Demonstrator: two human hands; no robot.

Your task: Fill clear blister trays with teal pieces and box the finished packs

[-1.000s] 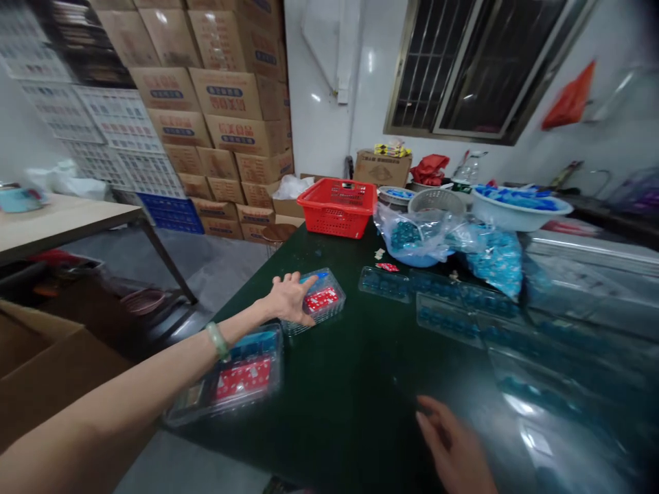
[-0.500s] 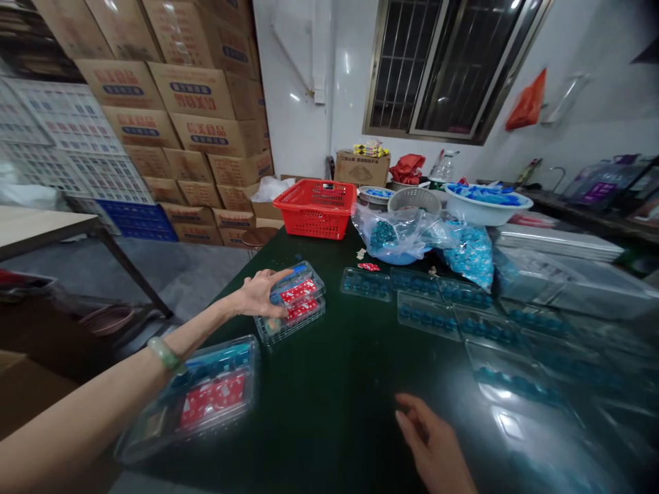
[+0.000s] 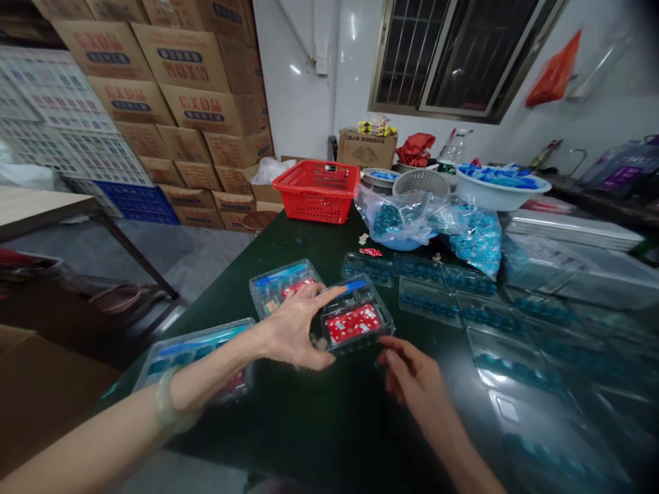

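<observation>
My left hand (image 3: 291, 329), with a pale green bangle on the wrist, spans the left end of a clear plastic tray (image 3: 368, 295), index finger and thumb on opposite sides. The tray holds a red patterned packet (image 3: 354, 324) and a blue strip (image 3: 356, 285). Loosely bent, the fingers of my right hand (image 3: 417, 374) are at the tray's lower right corner, the index fingertip by its edge; they do not wrap round it. A similar filled tray (image 3: 265, 288) lies just behind my left hand. Another filled tray (image 3: 190, 343) is partly hidden under my left forearm.
Rows of clear trays with blue-green pieces (image 3: 432, 302) cover the right side of the dark green table (image 3: 319, 425). A red basket (image 3: 319, 199), a bag of blue packets (image 3: 476, 237) and a white basin (image 3: 502, 189) stand at the back. Cardboard boxes (image 3: 190, 65) are stacked behind.
My left hand has lifted the upper tray off the small stack and brought it to the right and nearer. My right hand has moved forward and left to the tray's corner.
</observation>
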